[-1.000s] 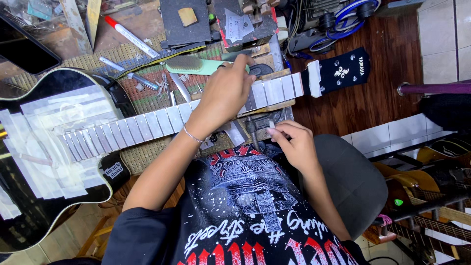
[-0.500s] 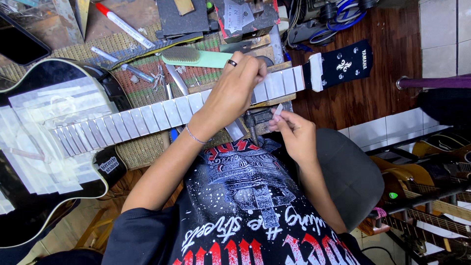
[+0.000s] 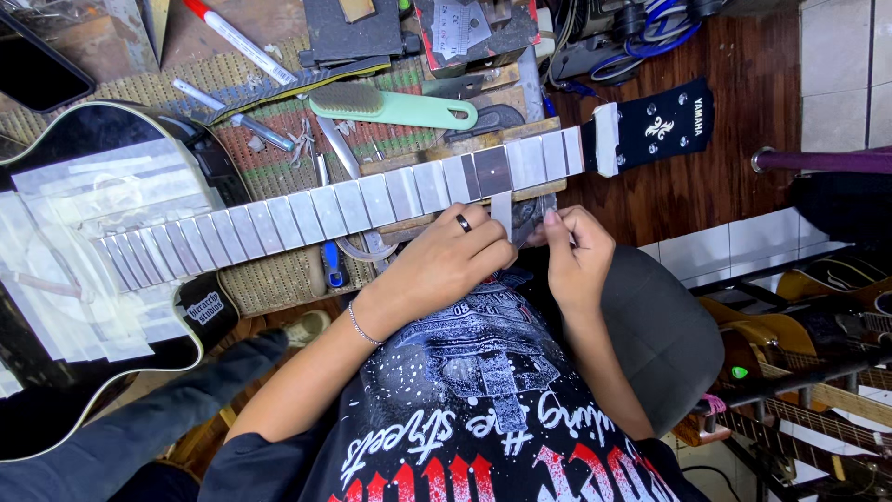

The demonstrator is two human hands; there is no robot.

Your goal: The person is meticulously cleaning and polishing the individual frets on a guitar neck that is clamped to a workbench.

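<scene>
Since a moment ago the left hand (image 3: 446, 265) has come off the top of the guitar neck (image 3: 372, 200) and dropped to its near edge, meeting the right hand (image 3: 576, 256). Both now pinch a strip of pale masking tape (image 3: 502, 209), fingers closed on its loose lower end, which hangs from the fretboard beside one bare dark fret space toward the headstock (image 3: 655, 125). The tape looks light, thin and limp, sticky on one face and apt to tear or curl, so it is best held by its free end and kept taut.
</scene>
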